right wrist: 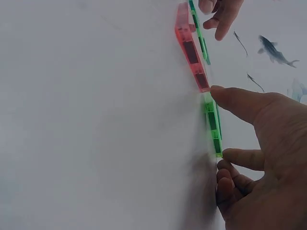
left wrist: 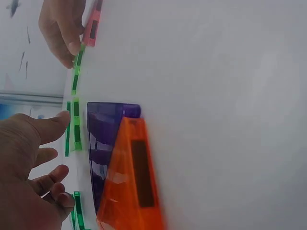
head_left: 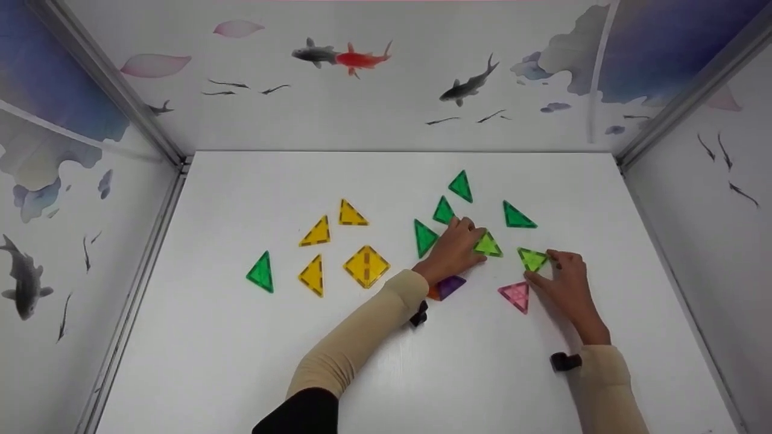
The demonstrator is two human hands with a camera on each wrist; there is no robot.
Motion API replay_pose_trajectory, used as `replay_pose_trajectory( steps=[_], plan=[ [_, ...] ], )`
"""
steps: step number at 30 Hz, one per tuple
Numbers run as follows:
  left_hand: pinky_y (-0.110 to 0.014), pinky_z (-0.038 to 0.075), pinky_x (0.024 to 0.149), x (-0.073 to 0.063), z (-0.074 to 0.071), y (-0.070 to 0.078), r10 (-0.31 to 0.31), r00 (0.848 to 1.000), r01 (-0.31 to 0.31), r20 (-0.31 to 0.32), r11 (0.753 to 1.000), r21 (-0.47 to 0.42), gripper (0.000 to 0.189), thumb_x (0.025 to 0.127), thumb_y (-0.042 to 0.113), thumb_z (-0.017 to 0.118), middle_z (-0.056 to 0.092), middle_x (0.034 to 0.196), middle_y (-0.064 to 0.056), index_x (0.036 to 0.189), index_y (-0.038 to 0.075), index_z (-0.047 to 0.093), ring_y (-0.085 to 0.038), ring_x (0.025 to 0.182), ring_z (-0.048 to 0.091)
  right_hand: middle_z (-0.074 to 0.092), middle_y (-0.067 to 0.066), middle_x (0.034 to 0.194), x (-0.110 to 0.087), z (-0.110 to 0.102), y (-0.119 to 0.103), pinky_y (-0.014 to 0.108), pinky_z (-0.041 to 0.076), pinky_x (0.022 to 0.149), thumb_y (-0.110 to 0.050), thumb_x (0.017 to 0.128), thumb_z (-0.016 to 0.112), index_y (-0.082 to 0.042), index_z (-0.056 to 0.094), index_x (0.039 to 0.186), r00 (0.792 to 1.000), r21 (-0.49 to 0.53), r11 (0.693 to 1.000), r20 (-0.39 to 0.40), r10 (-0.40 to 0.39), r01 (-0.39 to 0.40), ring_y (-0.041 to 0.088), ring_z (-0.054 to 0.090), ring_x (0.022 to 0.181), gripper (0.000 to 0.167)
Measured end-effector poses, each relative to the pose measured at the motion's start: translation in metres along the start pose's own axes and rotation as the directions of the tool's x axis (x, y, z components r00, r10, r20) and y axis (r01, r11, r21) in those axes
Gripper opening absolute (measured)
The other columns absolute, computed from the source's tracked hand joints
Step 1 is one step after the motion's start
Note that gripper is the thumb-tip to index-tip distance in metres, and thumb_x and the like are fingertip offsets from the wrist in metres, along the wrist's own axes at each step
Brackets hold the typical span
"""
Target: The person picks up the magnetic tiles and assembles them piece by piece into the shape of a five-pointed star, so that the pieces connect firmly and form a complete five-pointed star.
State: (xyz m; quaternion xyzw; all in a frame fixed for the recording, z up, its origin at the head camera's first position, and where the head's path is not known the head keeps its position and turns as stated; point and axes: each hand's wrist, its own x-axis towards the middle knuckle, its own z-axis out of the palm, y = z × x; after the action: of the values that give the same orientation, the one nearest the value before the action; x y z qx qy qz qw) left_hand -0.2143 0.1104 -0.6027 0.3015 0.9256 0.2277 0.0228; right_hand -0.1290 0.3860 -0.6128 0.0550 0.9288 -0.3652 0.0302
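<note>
Translucent triangular magnetic tiles lie about on the white table. In the head view, my right hand pinches a light green triangle tile between thumb and index finger; in the right wrist view its fingertips are at both ends of the tile's edge. A pink triangle tile lies just below it. My left hand is over the table beside another light green triangle tile, thumb spread from loosely bent fingers. Under its wrist, a purple tile and an orange tile sit together, partly hidden by the sleeve.
Dark green triangle tiles lie around and beyond the left hand, one more at the right and one at the far left. Several yellow triangle tiles lie left of centre. Patterned walls enclose the table.
</note>
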Motion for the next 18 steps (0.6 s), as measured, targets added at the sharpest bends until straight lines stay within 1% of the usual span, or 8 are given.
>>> replay_pose_trajectory(
  steps=[2,4,8,12,15,18],
  plan=[
    [-0.024,0.046,0.106,0.006,0.002,0.001,-0.011,1.000,0.011,0.013,1.000,0.016,0.064,0.104,0.043,0.078,0.060,0.139,-0.008,0.158,0.013,0.061,-0.021,0.125,0.046,0.038,0.032,0.153,0.001,0.001,-0.001,0.066,0.037,0.120,-0.045,0.101,0.082,0.007,0.043,0.161,1.000,-0.014,1.000,-0.007,0.007,-0.007,0.047,0.038,0.141,0.089],
    [-0.025,0.045,0.107,0.010,0.006,0.002,-0.020,0.999,0.019,0.027,0.999,0.038,0.068,0.104,0.046,0.077,0.059,0.138,-0.008,0.159,0.011,0.059,-0.021,0.124,0.046,0.038,0.032,0.152,0.002,0.002,-0.002,0.066,0.037,0.119,-0.044,0.101,0.081,0.007,0.042,0.161,1.000,-0.008,1.000,-0.013,0.018,-0.018,0.047,0.038,0.140,0.088],
    [-0.025,0.045,0.107,0.017,0.013,0.003,-0.048,0.998,0.046,0.028,0.996,0.074,0.071,0.104,0.050,0.075,0.057,0.137,-0.007,0.160,0.010,0.058,-0.020,0.123,0.044,0.038,0.032,0.151,0.002,0.005,-0.003,0.064,0.038,0.119,-0.043,0.102,0.080,0.008,0.042,0.159,0.999,0.008,0.999,-0.022,0.032,-0.032,0.046,0.039,0.139,0.086],
    [-0.025,0.045,0.106,0.019,0.014,0.004,-0.070,0.997,0.068,0.022,0.996,0.065,0.067,0.105,0.050,0.074,0.057,0.134,-0.006,0.157,0.011,0.061,-0.018,0.122,0.044,0.039,0.031,0.150,0.003,0.006,-0.003,0.062,0.039,0.119,-0.043,0.102,0.080,0.009,0.042,0.155,0.999,0.007,0.999,-0.024,0.032,-0.032,0.044,0.040,0.137,0.083],
    [-0.025,0.045,0.104,0.020,0.012,0.004,-0.065,0.998,0.064,0.022,0.997,0.046,0.063,0.105,0.048,0.075,0.056,0.133,-0.006,0.154,0.011,0.063,-0.019,0.120,0.044,0.041,0.031,0.146,0.004,0.005,-0.004,0.058,0.041,0.113,-0.040,0.102,0.081,0.011,0.041,0.152,0.999,0.005,1.000,-0.034,0.029,-0.028,0.043,0.041,0.132,0.083],
    [-0.026,0.045,0.101,0.020,0.010,0.004,-0.057,0.998,0.057,0.021,0.998,0.024,0.059,0.104,0.046,0.076,0.055,0.132,-0.007,0.151,0.012,0.064,-0.019,0.118,0.044,0.045,0.029,0.140,0.005,0.003,-0.003,0.053,0.041,0.106,-0.038,0.101,0.083,0.011,0.039,0.151,0.998,0.025,0.999,-0.048,0.032,-0.031,0.040,0.042,0.127,0.083]
  ],
)
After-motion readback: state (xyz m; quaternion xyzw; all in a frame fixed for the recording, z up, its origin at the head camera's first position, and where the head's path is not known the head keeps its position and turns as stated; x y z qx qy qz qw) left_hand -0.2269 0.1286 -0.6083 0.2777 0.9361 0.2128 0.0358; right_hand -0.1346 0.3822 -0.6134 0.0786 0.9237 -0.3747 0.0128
